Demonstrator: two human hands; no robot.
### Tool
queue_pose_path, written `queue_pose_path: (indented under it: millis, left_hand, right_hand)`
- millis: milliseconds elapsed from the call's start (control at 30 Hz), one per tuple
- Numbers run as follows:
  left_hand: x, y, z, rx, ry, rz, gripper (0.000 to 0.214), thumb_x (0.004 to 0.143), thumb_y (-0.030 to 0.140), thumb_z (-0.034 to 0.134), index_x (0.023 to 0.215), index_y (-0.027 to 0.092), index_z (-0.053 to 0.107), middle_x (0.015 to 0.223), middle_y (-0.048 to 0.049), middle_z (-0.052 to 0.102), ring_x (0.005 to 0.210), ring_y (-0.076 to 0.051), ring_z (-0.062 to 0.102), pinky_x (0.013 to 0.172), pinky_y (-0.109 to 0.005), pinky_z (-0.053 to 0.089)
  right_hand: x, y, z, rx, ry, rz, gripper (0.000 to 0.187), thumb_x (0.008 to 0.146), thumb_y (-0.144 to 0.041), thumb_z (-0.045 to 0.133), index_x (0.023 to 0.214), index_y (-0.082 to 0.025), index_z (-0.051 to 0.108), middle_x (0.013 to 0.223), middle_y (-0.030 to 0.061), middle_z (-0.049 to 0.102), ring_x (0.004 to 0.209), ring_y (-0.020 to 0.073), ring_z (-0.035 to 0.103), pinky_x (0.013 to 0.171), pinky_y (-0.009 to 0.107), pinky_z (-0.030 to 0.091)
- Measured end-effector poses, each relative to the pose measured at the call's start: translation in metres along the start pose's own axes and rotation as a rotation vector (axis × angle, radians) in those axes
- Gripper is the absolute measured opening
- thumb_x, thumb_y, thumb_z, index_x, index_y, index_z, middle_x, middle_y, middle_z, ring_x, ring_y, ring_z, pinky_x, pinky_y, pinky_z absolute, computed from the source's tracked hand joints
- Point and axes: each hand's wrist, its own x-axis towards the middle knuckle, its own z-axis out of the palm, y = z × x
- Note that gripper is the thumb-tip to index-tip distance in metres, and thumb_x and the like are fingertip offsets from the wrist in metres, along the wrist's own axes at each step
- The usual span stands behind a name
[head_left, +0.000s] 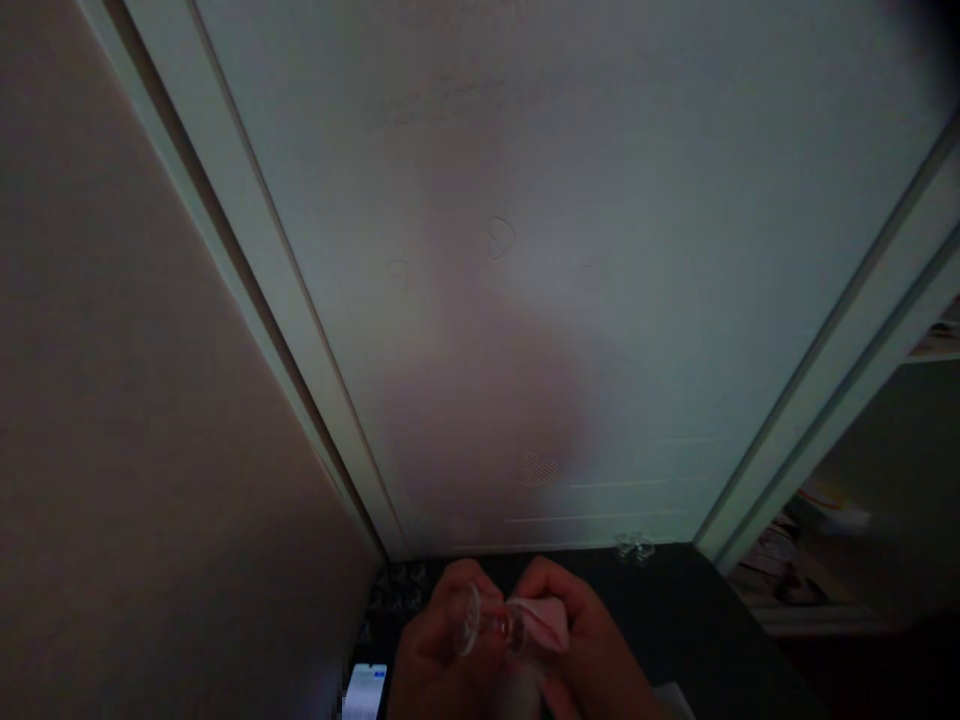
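Note:
In dim light at the bottom of the head view, both my hands are raised close together. My left hand (431,645) is closed around a small clear glass (480,625), which lies on its side with its round foot facing left. My right hand (592,640) is closed on a pink cloth (540,617) that is pressed against the glass. Both hands hover over a dark surface (690,620).
A large pale frosted panel (540,250) fills the view ahead, framed by light rails. A beige wall (135,450) is on the left. A lit phone screen (365,690) lies at the bottom left. Shelves with papers (810,540) show at the right.

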Motion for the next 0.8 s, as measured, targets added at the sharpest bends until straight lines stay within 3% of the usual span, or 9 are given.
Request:
queue_pose_path:
  millis: [133,333,467,667,800]
  left_hand:
    - [0.0,0.002,-0.005,0.143,-0.088,0.136,0.021,0.059,0.04,0.077,0.052,0.021,0.07,0.064,-0.0021,0.053,0.058,-0.015,0.048,0.057,-0.024,0.041]
    - [-0.002,0.001,0.001,0.064,-0.032,0.132,0.021,0.054,0.04,0.08,0.051,0.021,0.069,0.063,-0.0013,0.051,0.055,-0.014,0.046,0.055,-0.023,0.039]
    - [-0.002,-0.003,0.002,0.0,-0.029,0.062,0.02,0.058,0.036,0.077,0.057,0.018,0.067,0.066,-0.0005,0.051,0.057,-0.013,0.047,0.053,-0.022,0.04]
    - [-0.003,-0.006,0.002,-0.079,0.009,-0.158,0.019,0.059,0.03,0.077,0.067,0.018,0.064,0.067,0.0004,0.053,0.059,-0.013,0.049,0.054,-0.022,0.042]
    - [-0.003,-0.005,0.001,-0.049,0.027,-0.16,0.021,0.057,0.03,0.077,0.064,0.017,0.063,0.069,0.0003,0.054,0.059,-0.012,0.049,0.053,-0.021,0.042]
  right_hand:
    - [0.003,0.002,-0.003,0.121,-0.099,0.159,0.048,0.045,-0.05,0.08,0.058,-0.017,0.047,0.049,-0.0085,0.043,0.045,0.005,0.034,0.043,0.017,0.027]
    - [0.001,-0.003,0.0,0.13,-0.123,0.146,0.046,0.047,-0.043,0.082,0.06,-0.017,0.046,0.052,-0.0083,0.042,0.047,0.0054,0.033,0.044,0.017,0.024]
    - [-0.003,-0.009,0.003,0.18,-0.061,0.122,0.039,0.054,-0.039,0.079,0.062,-0.017,0.048,0.054,-0.0073,0.046,0.047,0.0054,0.035,0.046,0.016,0.027]
    - [-0.001,-0.004,-0.003,0.186,-0.013,0.086,0.041,0.051,-0.041,0.08,0.061,-0.018,0.048,0.053,-0.007,0.047,0.047,0.0072,0.04,0.046,0.018,0.031]
    - [0.001,-0.002,-0.005,0.167,-0.02,0.096,0.04,0.052,-0.04,0.08,0.061,-0.017,0.049,0.053,-0.0074,0.047,0.046,0.0061,0.037,0.045,0.017,0.029]
